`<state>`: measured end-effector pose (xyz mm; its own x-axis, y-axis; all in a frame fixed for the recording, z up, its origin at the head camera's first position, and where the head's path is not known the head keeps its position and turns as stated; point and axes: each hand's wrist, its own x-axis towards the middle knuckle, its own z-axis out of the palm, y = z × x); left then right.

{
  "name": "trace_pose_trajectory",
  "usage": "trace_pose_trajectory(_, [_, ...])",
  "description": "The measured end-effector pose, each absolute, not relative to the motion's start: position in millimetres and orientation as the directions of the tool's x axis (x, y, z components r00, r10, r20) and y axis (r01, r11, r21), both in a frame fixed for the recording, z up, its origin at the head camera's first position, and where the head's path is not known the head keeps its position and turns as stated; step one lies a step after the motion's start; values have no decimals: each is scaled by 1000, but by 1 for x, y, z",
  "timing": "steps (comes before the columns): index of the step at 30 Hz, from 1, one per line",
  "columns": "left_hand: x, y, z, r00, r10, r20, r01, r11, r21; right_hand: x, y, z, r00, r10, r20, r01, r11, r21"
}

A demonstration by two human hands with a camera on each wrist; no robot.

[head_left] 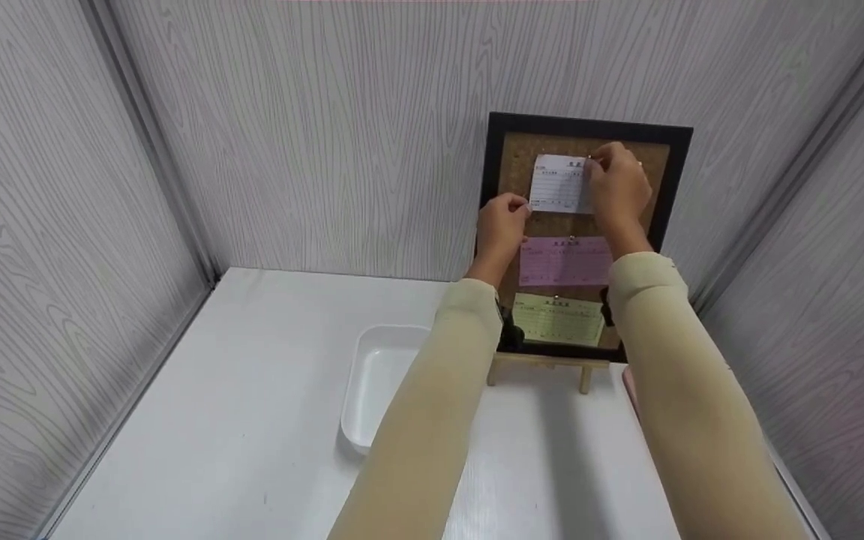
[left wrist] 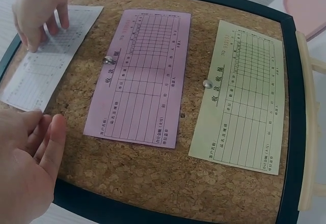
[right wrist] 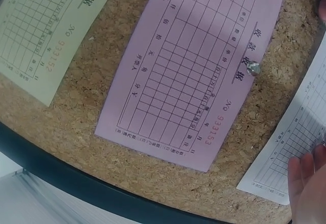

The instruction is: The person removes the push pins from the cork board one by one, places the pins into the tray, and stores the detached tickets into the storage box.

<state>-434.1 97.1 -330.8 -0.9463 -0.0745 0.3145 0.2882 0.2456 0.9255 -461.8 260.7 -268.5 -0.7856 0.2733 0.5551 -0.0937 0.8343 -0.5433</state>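
one white slip [head_left: 558, 186] lies long axis level, heading up, left hand [head_left: 502, 229] pinching it, right hand [head_left: 619, 187] its pin [head_left: 589, 157].

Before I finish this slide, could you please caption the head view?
Left hand and right hand touch a white slip on a corkboard, above a pink slip and green slip.

Left hand [head_left: 502, 229] and right hand [head_left: 619, 186] touch the white slip [head_left: 558, 187] on the corkboard [head_left: 552, 224]

See a white tray [head_left: 383, 382] on a white table [head_left: 252, 390]. Also see wood-grain walls [head_left: 327, 135] and a partly visible pink object [left wrist: 309, 2].
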Motion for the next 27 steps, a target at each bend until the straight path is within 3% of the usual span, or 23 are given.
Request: trace_pose_trajectory(27, [-437, 96, -333, -938, -91, 334, 292, 311, 904, -464, 255, -271, -776, 234, 586, -152, 832, -533])
